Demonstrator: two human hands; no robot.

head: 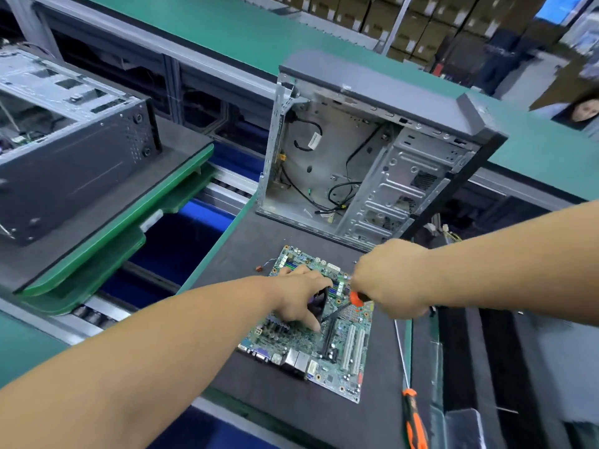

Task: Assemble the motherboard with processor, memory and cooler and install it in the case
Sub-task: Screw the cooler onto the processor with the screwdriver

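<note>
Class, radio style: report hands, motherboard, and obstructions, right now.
Left hand steadying cooler on motherboard. Right hand gripping screwdriver, tip at cooler. Case open, no board inside, loose cables. Spare screwdriver lies beside board.

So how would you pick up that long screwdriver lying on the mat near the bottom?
Probably by its orange and black handle. The spare screwdriver lies flat on the dark mat, handle toward the person and thin shaft pointing away, beside the motherboard. Come from above on the near right side; the handle is thick, the shaft thin.
</note>
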